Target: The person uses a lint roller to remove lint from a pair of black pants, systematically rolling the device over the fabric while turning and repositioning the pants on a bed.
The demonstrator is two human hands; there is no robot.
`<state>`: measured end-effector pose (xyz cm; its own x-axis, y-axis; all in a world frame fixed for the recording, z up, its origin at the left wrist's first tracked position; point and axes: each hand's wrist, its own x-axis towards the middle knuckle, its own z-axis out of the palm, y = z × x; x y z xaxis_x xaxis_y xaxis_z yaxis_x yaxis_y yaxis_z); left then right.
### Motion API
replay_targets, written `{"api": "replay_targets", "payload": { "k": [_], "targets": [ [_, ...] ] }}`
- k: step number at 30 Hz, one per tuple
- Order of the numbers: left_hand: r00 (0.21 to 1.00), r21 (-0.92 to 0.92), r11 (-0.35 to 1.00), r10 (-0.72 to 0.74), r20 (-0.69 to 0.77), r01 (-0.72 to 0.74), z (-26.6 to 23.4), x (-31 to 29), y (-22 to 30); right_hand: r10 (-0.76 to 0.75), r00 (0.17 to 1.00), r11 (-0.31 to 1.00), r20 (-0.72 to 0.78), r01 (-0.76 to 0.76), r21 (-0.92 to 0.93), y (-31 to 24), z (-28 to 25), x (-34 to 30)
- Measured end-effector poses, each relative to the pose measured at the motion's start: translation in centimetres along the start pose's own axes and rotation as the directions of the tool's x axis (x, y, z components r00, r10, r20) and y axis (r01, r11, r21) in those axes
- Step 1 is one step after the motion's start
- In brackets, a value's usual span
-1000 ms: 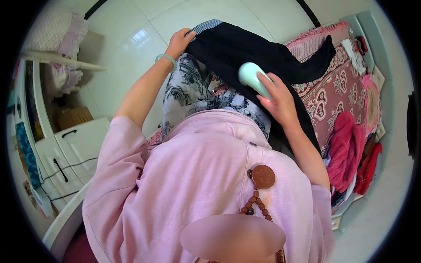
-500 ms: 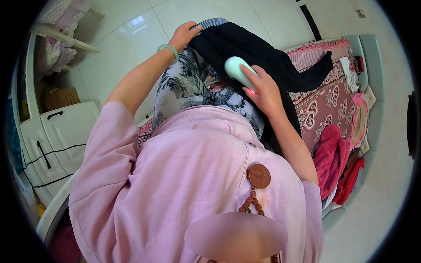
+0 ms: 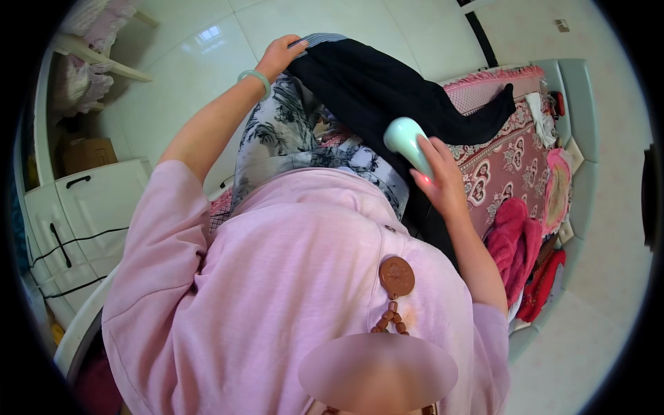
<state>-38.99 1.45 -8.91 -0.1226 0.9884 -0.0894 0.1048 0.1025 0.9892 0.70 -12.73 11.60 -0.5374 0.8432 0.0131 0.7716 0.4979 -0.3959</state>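
Note:
A black garment [image 3: 377, 79] with a blue-grey striped band [image 3: 321, 43] lies across my lap and reaches right onto the bed. My left hand [image 3: 278, 55], a pale green bangle on its wrist, pinches the garment at the striped band. In my right hand [image 3: 443, 176] is a mint-green handheld fabric shaver [image 3: 407, 138], with a small red light glowing near my thumb. Its rounded head is over the black cloth toward the garment's right part; whether it touches the cloth is unclear. Patterned grey-and-white trousers [image 3: 266, 131] cover my legs beneath.
To the right, a bed with a patterned maroon cover [image 3: 487, 169] holds a bright pink plush cloth [image 3: 512, 238] and red clothing [image 3: 543, 287]. A white cabinet [image 3: 97, 194] with black cords stands at left, a cardboard box [image 3: 88, 155] above it. Pale floor tiles [image 3: 183, 76] lie ahead.
My right hand has moved the fabric shaver rightward along the black garment. My left hand keeps its hold on the striped band. The whole view has shifted slightly.

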Motion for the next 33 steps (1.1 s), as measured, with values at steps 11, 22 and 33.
{"api": "replay_targets", "payload": {
  "k": [11,22,33],
  "targets": [
    [0.997,0.005,0.997,-0.072,0.008,0.072,-0.5,0.9,-0.7,-0.005,0.997,1.0,-0.082,0.006,0.012,0.1,1.4,0.8],
    [0.999,0.095,0.995,-0.021,0.03,0.018,-1.1,1.5,-0.7,0.12,0.984,0.985,-0.135,-0.101,0.137,1.1,1.8,-2.0],
    [0.988,0.15,0.989,-0.04,0.146,0.018,-2.7,5.0,-2.0,0.751,0.393,0.614,-0.53,-0.711,0.343,5.0,4.9,-30.4]
  ]
}}
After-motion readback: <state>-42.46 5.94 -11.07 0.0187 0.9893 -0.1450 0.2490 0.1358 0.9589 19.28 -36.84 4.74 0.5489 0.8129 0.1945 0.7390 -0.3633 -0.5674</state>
